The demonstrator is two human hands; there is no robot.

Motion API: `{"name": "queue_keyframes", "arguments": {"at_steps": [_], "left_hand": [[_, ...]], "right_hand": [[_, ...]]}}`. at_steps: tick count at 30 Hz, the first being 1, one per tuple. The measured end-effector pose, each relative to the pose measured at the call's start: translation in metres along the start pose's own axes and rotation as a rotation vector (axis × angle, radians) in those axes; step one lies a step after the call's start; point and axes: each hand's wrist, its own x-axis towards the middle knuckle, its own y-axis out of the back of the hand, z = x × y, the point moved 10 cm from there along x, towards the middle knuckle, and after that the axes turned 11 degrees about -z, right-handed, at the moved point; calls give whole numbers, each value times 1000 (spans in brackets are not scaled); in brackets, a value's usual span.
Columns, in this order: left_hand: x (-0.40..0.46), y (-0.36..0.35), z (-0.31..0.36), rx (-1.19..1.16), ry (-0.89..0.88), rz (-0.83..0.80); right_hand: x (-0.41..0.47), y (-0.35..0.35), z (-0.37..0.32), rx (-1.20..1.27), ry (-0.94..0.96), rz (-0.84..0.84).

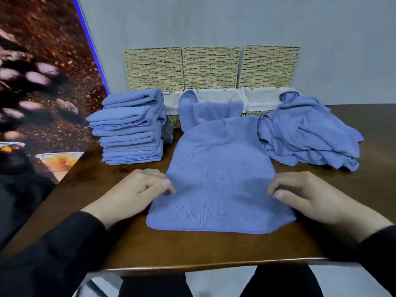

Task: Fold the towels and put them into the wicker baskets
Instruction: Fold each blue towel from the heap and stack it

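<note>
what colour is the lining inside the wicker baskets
White fabric lining, folded over the basket rims; the head view shows it best.

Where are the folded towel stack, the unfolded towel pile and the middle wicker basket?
folded towel stack [130, 129]: head view, front face of the stack.
unfolded towel pile [310, 131]: head view, middle of the heap.
middle wicker basket [216, 95]: head view, white liner at its rim.

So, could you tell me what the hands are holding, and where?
Both hands, left and right, pinch the spread blue towel at its side edges.
</note>
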Motion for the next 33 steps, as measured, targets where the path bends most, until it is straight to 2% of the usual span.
{"name": "queue_keyframes", "arguments": {"at_steps": [3, 5, 8, 13, 17, 22, 25, 29, 33], "left_hand": [[19, -20, -7, 258, 66, -86], [23, -40, -17, 355, 125, -204], [18, -45, -10, 358, 94, -199], [30, -32, 7, 365, 57, -123], [49, -40, -4, 382, 132, -209], [84, -10, -5, 241, 126, 14], [112, 7, -11, 134, 145, 168], [132, 16, -27, 122, 176, 369], [134, 6, -39, 127, 136, 383]], "right_hand": [[15, -3, 13, -24, -46, 45], [21, -14, 19, -93, -67, -20], [17, -19, 18, -147, -64, -75], [23, -12, 9, -144, -33, 19], [37, -16, 11, -159, -50, -3], [60, 2, 12, -84, -65, 114], [86, 25, 11, -85, -85, 240], [130, 67, 26, -130, -189, 401], [176, 100, 50, -175, -321, 478]]}}
